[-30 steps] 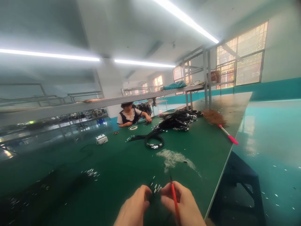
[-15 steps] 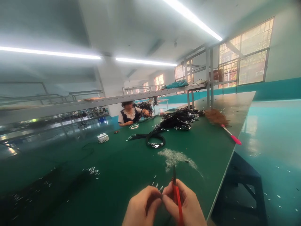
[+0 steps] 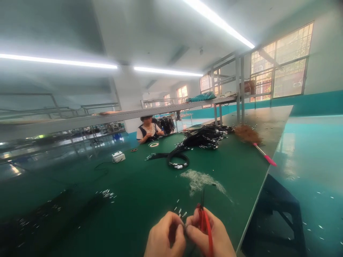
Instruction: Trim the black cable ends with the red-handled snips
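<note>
Red-handled scissors (image 3: 209, 232) rest in our right hand (image 3: 221, 239), gripped, their dark blades pointing away from us. Our left hand (image 3: 164, 235) has its fingers pinched narrow, just beside the right fingertips; we cannot tell what small thing it grips. Silver tips (image 3: 180, 213) lie just beyond both hands on the green counter (image 3: 134, 192). Farther ahead of them come clear strands (image 3: 197, 179), then a black coil (image 3: 178, 166), with a brown duster (image 3: 248, 135) ahead to the right.

on the table (image 3: 134, 192): box (image 3: 118, 156) at left; cord loop (image 3: 178, 166) mid-table, cord heap (image 3: 203, 137) behind it, strands (image 3: 198, 179) before it; duster (image 3: 248, 135) right of the heap.
</note>
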`<action>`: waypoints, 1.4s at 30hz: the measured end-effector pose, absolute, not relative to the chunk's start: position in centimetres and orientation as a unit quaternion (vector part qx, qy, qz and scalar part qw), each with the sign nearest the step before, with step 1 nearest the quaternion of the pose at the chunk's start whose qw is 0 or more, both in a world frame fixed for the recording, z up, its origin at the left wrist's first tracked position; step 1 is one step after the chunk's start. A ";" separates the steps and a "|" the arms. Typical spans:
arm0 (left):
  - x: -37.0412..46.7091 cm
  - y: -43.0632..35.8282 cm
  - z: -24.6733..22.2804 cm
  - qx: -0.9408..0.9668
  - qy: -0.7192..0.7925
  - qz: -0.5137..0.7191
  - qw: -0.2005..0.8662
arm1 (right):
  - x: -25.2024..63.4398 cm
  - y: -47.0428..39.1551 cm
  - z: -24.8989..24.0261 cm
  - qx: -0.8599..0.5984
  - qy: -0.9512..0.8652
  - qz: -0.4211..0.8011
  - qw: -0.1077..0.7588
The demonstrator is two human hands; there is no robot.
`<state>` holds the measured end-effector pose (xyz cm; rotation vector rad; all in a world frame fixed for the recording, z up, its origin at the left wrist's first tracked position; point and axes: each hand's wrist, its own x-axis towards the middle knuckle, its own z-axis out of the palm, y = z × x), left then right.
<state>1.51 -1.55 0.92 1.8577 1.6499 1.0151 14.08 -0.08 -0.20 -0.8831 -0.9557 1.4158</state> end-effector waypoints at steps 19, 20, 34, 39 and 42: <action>0.4 0.1 -1.1 0.626 0.543 0.382 0.410 | 15.1 1.3 -2.6 -0.296 -0.392 0.681 0.543; 0.4 0.1 -1.2 0.626 0.541 0.384 0.410 | 15.1 1.3 -2.8 -0.290 -0.388 0.685 0.544; 1.5 -1.1 0.1 0.690 0.508 0.437 0.275 | 15.8 0.7 -1.3 -0.394 -0.461 0.600 0.522; 1.3 -1.0 -1.3 0.707 0.521 0.436 0.196 | 15.9 0.4 -1.2 -0.346 -0.412 0.668 0.515; 1.2 -0.6 -1.7 0.695 0.566 0.386 0.217 | 15.9 0.2 -1.1 -0.363 -0.431 0.646 0.515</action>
